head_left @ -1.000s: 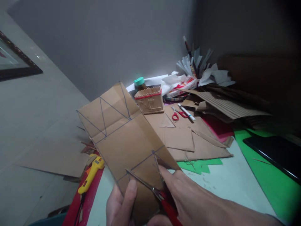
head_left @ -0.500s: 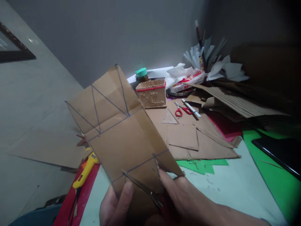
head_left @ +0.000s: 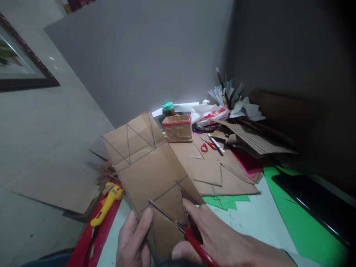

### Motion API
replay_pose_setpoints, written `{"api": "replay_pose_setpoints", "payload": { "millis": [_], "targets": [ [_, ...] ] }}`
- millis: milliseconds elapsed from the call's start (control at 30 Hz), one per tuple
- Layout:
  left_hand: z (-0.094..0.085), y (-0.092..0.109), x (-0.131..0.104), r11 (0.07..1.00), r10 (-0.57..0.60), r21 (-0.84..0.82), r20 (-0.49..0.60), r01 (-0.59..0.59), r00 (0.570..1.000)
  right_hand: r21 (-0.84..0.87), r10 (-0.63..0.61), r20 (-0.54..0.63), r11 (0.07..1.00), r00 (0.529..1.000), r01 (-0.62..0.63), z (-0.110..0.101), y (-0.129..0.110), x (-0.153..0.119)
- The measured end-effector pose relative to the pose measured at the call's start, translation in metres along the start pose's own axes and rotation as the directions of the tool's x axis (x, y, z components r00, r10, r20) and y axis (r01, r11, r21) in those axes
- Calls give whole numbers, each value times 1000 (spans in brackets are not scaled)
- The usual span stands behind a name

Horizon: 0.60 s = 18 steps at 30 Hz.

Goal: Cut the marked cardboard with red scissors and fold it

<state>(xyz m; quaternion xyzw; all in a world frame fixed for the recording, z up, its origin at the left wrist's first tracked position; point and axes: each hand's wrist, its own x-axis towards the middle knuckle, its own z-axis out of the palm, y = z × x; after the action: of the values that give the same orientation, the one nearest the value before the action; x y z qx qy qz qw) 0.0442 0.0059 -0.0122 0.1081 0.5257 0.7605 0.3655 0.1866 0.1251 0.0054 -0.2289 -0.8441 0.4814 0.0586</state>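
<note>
A long piece of brown cardboard (head_left: 150, 170) with blue pen lines, some forming zigzags, is held up in front of me. My left hand (head_left: 135, 237) pinches its lower left edge, thumb on the front. My right hand (head_left: 214, 233) grips red-handled scissors (head_left: 196, 244) at the lower right. The narrow blades lie across the front of the cardboard, their tip near a blue line close to my left thumb. A slit runs down from the right end of that line, with a flap beside my right fingers.
A yellow glue gun (head_left: 107, 205) lies on the left. Behind stand a small cardboard box (head_left: 178, 129) and a green-lidded jar (head_left: 168, 108). Other small scissors (head_left: 204, 147), a marker (head_left: 216, 144) and stacked cardboard (head_left: 250, 135) lie right, with a black device (head_left: 314, 207).
The view has tilted up, and the cardboard and table things appear smaller. More of the red scissor handle and my right thumb show now. Both hands keep their hold.
</note>
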Motion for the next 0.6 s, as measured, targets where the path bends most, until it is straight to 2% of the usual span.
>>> {"api": "replay_pose_setpoints", "payload": {
  "millis": [133,300,433,600],
  "targets": [
    [-1,-1,2,999,17,33,-37,-16,999,4,5,-24,1000,1000,-5,1,1,-7],
    [7,-6,-3,992,41,124,-28,-37,999,135,-110,-22,985,994,111,-4,-1,-1],
    [16,-5,-7,993,-13,117,-99,25,995,169,-81,38,983,996,74,-7,2,9],
    [28,3,-8,993,-104,51,-85,108,991,228,-96,36,970,995,86,-8,4,12]
  ]
}}
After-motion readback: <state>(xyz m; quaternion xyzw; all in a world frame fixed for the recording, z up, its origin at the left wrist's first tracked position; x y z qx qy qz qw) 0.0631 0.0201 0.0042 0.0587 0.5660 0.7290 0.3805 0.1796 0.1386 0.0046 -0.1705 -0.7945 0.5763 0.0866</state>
